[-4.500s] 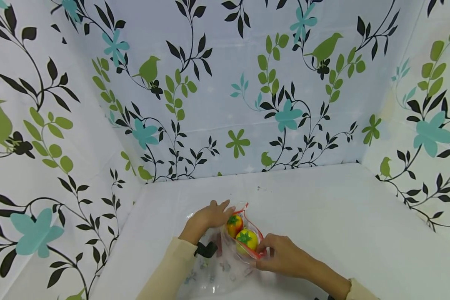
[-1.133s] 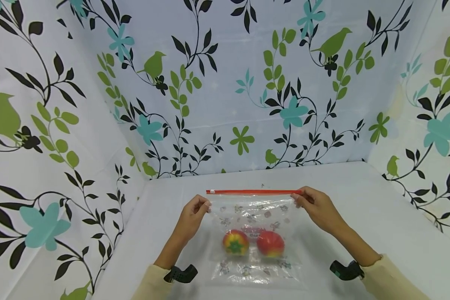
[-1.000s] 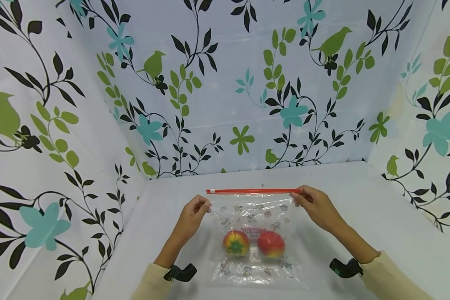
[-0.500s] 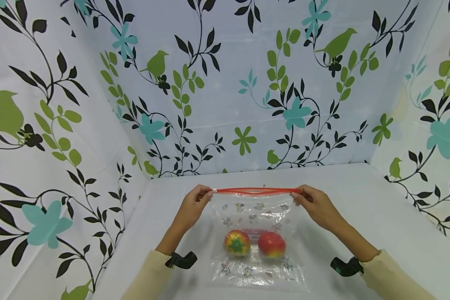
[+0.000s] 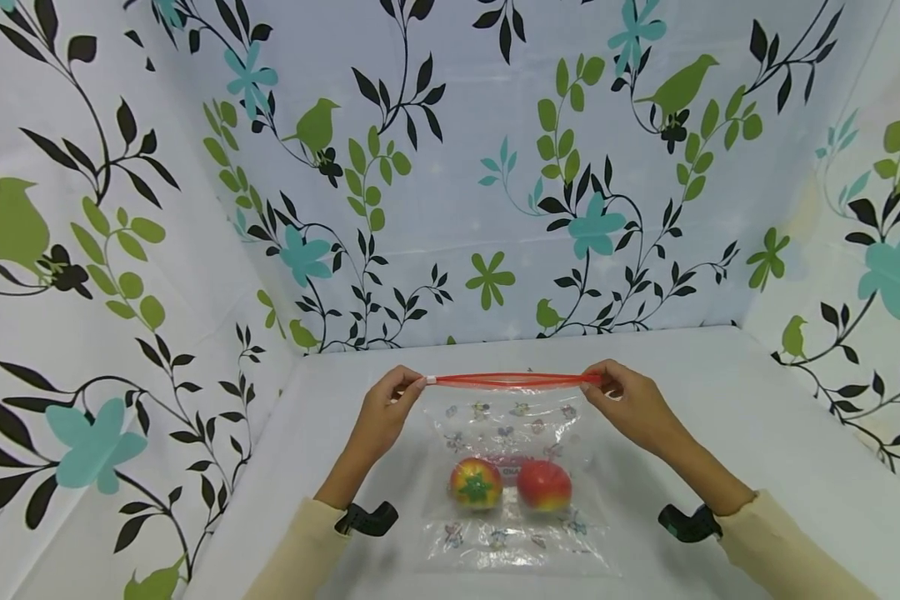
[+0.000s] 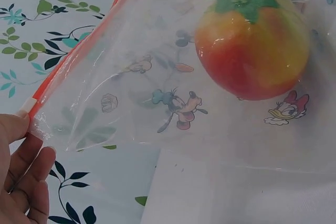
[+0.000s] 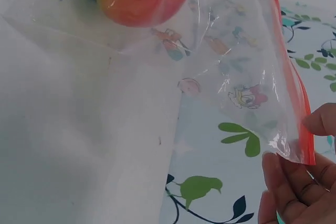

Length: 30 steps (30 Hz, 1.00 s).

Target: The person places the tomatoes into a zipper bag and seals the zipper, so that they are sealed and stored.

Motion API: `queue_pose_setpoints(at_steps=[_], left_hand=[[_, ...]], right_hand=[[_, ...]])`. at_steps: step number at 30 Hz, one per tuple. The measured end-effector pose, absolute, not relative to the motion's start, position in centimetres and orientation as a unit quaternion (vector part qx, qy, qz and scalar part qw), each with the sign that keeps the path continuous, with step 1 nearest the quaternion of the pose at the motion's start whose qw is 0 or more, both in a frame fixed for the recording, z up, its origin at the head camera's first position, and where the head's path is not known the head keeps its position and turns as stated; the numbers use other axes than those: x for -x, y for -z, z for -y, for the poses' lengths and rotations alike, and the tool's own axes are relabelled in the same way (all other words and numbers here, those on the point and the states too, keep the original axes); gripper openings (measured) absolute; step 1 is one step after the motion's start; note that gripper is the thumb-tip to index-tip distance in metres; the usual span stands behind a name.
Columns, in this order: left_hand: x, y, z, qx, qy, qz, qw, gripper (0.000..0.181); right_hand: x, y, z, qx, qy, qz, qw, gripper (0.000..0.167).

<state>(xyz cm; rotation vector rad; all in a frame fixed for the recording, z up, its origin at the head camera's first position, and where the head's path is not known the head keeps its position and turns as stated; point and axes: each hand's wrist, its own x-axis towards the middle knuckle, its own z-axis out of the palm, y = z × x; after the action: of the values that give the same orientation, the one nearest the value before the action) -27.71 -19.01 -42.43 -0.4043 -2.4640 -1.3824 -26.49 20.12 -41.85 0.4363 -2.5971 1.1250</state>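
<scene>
A clear zip bag [image 5: 506, 533] with cartoon prints hangs between both hands, its red zip strip [image 5: 506, 381] uppermost. Inside, side by side, are a yellow-red toy fruit with a green leafy top [image 5: 476, 483] and a mostly red one [image 5: 544, 486]. My left hand [image 5: 385, 410] pinches the bag's top left corner beside a white slider [image 6: 30, 105]. At the opposite corner, my right hand [image 5: 632, 408] pinches the end of the strip between thumb and fingers. Two red lines of the strip stand slightly apart in the middle.
Beneath the bag is a white table [image 5: 690, 375]. Patterned cloth walls [image 5: 450, 167] with birds, leaves and flowers enclose its back and sides. A black wrist device [image 5: 367, 519] sits at the left cuff, another device [image 5: 688, 523] at the right.
Earlier the bag lay slanted, mouth open, hands around the fruits; then it was spread out between the hands. Since then my left hand has moved up to the slider end, and the strip's lines have parted.
</scene>
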Motion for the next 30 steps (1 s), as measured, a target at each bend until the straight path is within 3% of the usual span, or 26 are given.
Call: queue_pose_setpoints(at_steps=[6, 12, 19, 30], left_hand=[[27.1, 42.3, 18.8, 0.15, 0.473, 0.853, 0.158, 0.016], [27.1, 42.4, 18.7, 0.154, 0.47, 0.852, 0.172, 0.017], [27.1, 42.8, 18.7, 0.162, 0.461, 0.853, 0.182, 0.017], [26.4, 42.5, 18.9, 0.163, 0.452, 0.857, 0.186, 0.015]], right_hand=[[26.8, 40.9, -17.5, -0.166, -0.315, 0.919, 0.172, 0.036], [27.0, 38.9, -12.3, -0.253, -0.248, 0.915, 0.192, 0.038], [27.6, 37.1, -6.2, -0.31, -0.198, 0.919, 0.142, 0.04], [28.6, 37.4, -1.1, -0.362, -0.24, 0.893, 0.119, 0.023]])
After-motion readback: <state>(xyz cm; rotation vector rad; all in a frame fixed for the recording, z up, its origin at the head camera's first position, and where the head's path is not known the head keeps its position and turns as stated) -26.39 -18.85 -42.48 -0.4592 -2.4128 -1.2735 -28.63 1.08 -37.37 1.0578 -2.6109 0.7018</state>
